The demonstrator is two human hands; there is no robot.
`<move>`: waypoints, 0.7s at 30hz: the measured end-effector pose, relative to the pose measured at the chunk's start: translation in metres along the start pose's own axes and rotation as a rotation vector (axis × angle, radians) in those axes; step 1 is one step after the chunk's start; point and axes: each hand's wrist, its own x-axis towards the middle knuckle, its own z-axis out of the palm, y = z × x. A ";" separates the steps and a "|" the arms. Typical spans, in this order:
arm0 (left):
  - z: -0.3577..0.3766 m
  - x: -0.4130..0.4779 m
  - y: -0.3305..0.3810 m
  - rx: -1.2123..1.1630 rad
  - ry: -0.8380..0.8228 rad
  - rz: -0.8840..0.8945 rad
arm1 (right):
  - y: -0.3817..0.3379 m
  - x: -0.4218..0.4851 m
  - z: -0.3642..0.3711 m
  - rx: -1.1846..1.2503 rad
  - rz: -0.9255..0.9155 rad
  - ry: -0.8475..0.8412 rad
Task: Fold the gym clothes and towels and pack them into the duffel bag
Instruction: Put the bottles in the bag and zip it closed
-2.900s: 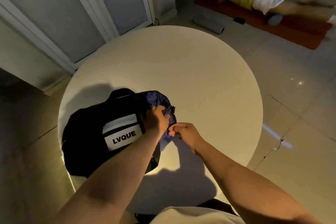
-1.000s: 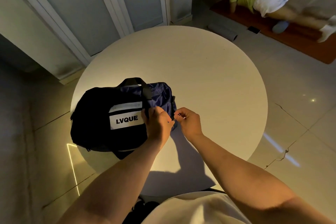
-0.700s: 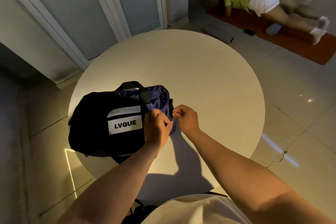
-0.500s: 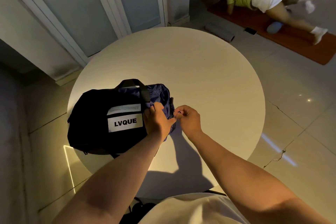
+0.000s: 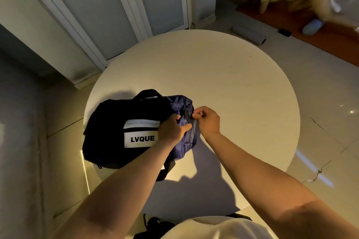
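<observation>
On table point(image 5: 233, 93): duffel bag point(image 5: 116, 122), contents hidden; L hand point(image 5: 172, 130) grips its end, R hand point(image 5: 207, 120) pinches zip pull point(image 5: 192, 116).

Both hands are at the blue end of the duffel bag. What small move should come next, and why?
Probably draw the zipper pull along its track. The right hand pinches it at the blue end of the duffel bag, and the left hand grips the fabric beside it, bracing it. Which way the zip should run is unclear.
</observation>
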 end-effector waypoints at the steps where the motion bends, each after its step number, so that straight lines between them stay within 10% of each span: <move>1: -0.002 0.003 0.001 -0.021 0.001 -0.005 | 0.001 0.002 0.000 0.004 -0.004 -0.008; 21: -0.010 0.026 0.024 -0.225 -0.098 0.007 | -0.011 0.077 0.006 0.027 0.083 0.209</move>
